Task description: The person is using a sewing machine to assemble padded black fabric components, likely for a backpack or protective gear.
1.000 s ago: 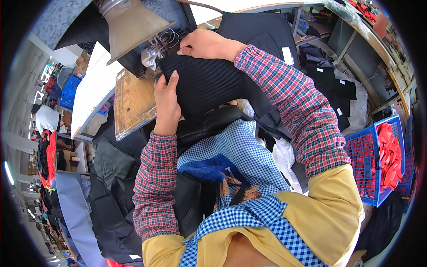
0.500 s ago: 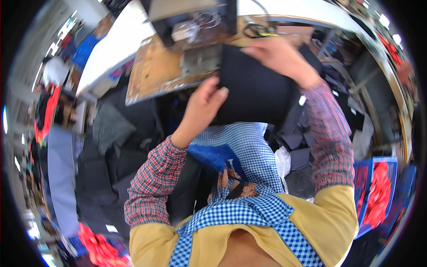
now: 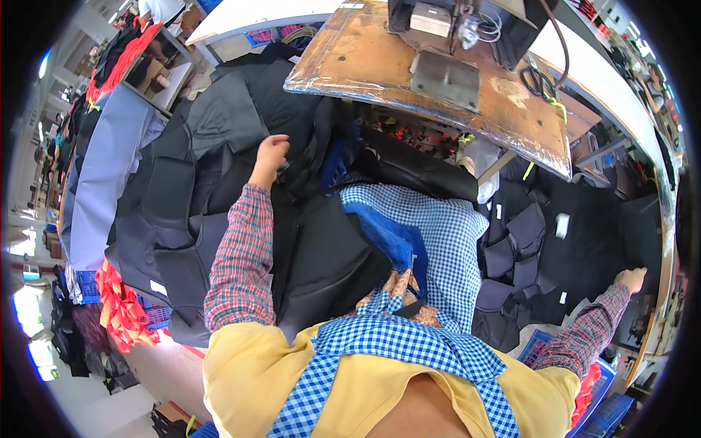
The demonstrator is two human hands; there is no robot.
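Note:
My left hand (image 3: 270,160) is closed at the corner of a dark grey-black fabric piece (image 3: 226,109), which lies on top of a heap of black fabric pieces (image 3: 171,193). Its fingertips are pressed together there. Stretched out far to the right, my right hand (image 3: 631,279) is closed on the lower edge of a black fabric piece (image 3: 599,226). That piece lies spread beside several smaller folded dark pieces (image 3: 515,244). In front of me, the metal plate (image 3: 445,79) on the wooden work board (image 3: 365,55) has no fabric on it.
The machine housing (image 3: 504,36) stands behind the metal plate. Black-handled scissors (image 3: 538,80) lie to the plate's right. The board's front edge juts out over a black padded seat or roll (image 3: 416,168). Red fabric (image 3: 120,306) hangs at lower left, near blue crates (image 3: 87,286).
The black piece has left the metal plate. My right hand has swung far right and down, my left hand left to the dark heap. The view has shifted with my head.

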